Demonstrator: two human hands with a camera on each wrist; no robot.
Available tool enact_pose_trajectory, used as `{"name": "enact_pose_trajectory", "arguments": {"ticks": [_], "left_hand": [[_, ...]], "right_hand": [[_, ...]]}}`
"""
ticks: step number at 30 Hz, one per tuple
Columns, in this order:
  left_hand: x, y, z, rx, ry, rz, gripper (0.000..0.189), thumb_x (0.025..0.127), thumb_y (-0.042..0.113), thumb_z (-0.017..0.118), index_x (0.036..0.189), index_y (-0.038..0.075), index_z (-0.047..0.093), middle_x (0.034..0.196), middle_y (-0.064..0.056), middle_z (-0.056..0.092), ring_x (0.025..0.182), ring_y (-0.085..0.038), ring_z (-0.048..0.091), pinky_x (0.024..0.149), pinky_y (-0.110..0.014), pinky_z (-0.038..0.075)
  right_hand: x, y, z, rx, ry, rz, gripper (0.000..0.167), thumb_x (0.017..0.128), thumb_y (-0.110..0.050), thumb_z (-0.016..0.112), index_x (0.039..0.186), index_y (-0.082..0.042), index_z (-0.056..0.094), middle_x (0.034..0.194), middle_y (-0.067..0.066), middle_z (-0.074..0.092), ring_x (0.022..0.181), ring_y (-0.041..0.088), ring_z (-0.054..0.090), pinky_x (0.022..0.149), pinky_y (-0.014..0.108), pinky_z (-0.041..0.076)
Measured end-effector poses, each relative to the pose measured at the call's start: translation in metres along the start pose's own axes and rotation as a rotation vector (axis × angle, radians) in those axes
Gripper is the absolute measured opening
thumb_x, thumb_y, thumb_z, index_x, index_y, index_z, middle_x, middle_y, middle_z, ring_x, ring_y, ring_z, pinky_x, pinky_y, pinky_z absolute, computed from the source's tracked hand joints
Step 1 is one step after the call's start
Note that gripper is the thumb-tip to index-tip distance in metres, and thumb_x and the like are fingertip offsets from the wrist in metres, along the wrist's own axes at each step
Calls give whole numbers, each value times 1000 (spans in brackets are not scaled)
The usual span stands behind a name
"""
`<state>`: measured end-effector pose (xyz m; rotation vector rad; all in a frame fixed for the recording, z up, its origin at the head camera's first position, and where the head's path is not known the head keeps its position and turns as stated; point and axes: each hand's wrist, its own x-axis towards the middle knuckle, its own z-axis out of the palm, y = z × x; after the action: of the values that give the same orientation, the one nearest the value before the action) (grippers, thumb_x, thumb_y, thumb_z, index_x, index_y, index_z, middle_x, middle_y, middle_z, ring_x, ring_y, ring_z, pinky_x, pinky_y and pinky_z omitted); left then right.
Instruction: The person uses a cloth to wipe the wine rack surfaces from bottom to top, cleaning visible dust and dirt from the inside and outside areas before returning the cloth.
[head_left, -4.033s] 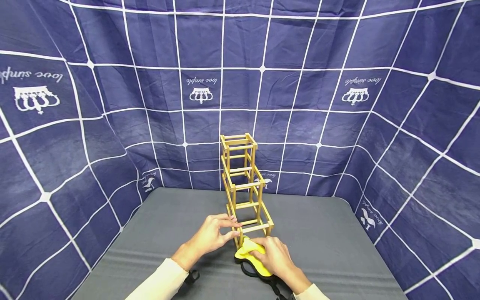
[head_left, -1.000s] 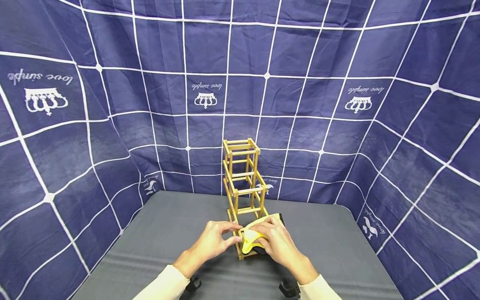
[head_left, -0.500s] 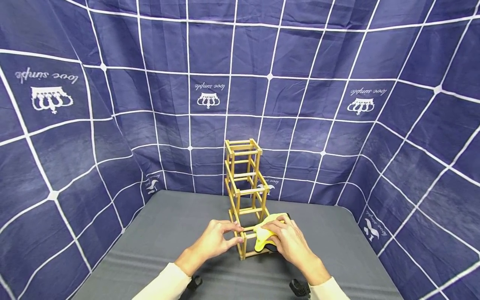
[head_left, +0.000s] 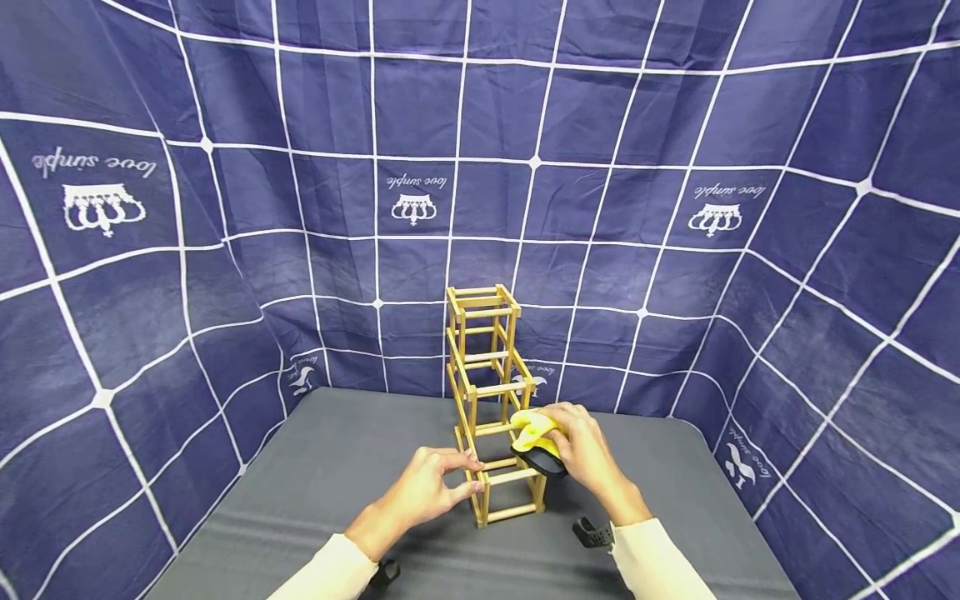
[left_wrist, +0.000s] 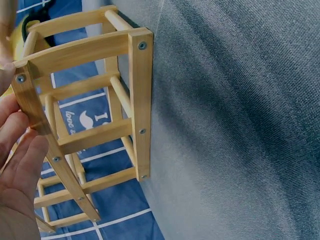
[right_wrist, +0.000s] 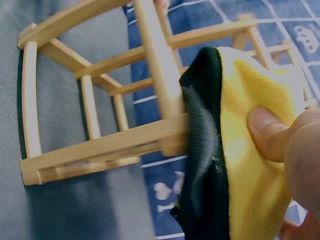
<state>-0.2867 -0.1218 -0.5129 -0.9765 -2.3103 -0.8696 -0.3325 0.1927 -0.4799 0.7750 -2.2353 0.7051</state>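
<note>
A stepped wooden rack [head_left: 501, 389] of slats and dowels stands on the grey surface, its lowest tier toward me. My left hand [head_left: 427, 483] holds the front left corner of that low tier between thumb and fingers; in the left wrist view its fingers lie against a screwed wooden upright [left_wrist: 42, 112]. My right hand [head_left: 585, 446] grips a yellow cloth [head_left: 534, 429] with a black underside and edge, at the right side of the low tier. In the right wrist view the thumb presses on the yellow face [right_wrist: 255, 175], and the black side overlaps the end of a rail [right_wrist: 105, 145].
Blue fabric [head_left: 600, 108] with white grid lines and printed crowns hangs at the back and both sides. The rack's taller tiers rise close to the back fabric. Grey cloth [head_left: 645, 500] covers the work surface. A black strap [head_left: 592, 533] sits near the right wrist.
My right hand has moved the yellow cloth from the front left corner rightward along the front rail, then back to the right side rail. The left hand stays at its corner.
</note>
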Motion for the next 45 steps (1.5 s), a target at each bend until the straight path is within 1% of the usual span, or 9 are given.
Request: {"name": "enact_pose_trajectory", "arguments": {"ticks": [7, 14, 19, 23, 27, 32, 37, 40, 45], "left_hand": [[0, -2, 5, 6, 6, 5, 24, 95, 21, 99, 114, 10, 92, 116, -4, 92, 112, -23, 90, 100, -37, 73], [0, -2, 5, 28, 51, 43, 24, 89, 18, 103, 109, 11, 92, 109, -1, 91, 107, -22, 90, 96, -35, 74], [0, -1, 3, -3, 33, 35, 24, 92, 18, 101, 112, 10, 92, 112, -2, 91, 109, -23, 90, 97, -32, 73], [0, -2, 2, -5, 17, 32, 23, 93, 19, 100, 113, 12, 92, 113, -2, 92, 110, -22, 90, 97, -32, 73], [-2, -3, 2, -10, 18, 30, 23, 94, 20, 100, 114, 12, 92, 114, -2, 91, 111, -22, 89, 97, -32, 73], [-3, -3, -2, -38, 1, -15, 20, 99, 20, 95, 117, 12, 91, 115, -1, 90, 111, -23, 88, 96, -39, 75], [18, -8, -16, -14, 148, 8, 24, 101, 11, 91, 125, 10, 87, 116, -5, 88, 109, -26, 86, 94, -46, 74], [40, -14, -26, 52, 249, 54, 38, 100, 7, 91, 137, 5, 82, 131, -13, 84, 122, -32, 84, 104, -53, 71], [63, -27, -41, 111, 176, 99, 46, 101, 4, 89, 146, 7, 79, 151, -15, 78, 141, -37, 77, 120, -57, 63]], "right_hand": [[4, 5, 13, 40, -168, 105, 31, 94, 8, 85, 120, -10, 88, 115, 4, 85, 109, 26, 84, 98, 48, 70], [-5, -5, -17, 82, -269, 19, 29, 91, 4, 88, 110, -18, 89, 103, -8, 82, 96, 9, 76, 85, 35, 66], [-4, -10, -25, 85, -317, 35, 30, 89, 5, 91, 108, -18, 89, 101, -10, 80, 92, 4, 71, 82, 30, 63], [7, -9, -9, 9, -307, 42, 24, 90, 0, 95, 107, -16, 89, 100, -6, 79, 89, 8, 71, 79, 32, 61], [16, -6, 13, -70, -247, 79, 25, 91, -4, 96, 112, -15, 90, 104, 0, 80, 97, 24, 78, 87, 47, 66], [16, -4, 23, -60, -223, 111, 26, 91, -4, 95, 114, -14, 90, 105, 0, 81, 99, 28, 80, 86, 49, 65], [15, -2, 22, -56, -221, 103, 26, 91, -4, 96, 114, -14, 90, 103, 0, 81, 97, 25, 80, 83, 45, 65], [16, -3, 21, -63, -203, 89, 28, 90, -3, 96, 114, -15, 90, 103, -1, 81, 98, 26, 80, 86, 48, 66], [16, -15, 21, -67, -156, 78, 36, 89, -3, 96, 120, -22, 89, 110, -3, 85, 99, 23, 77, 87, 47, 65]]}}
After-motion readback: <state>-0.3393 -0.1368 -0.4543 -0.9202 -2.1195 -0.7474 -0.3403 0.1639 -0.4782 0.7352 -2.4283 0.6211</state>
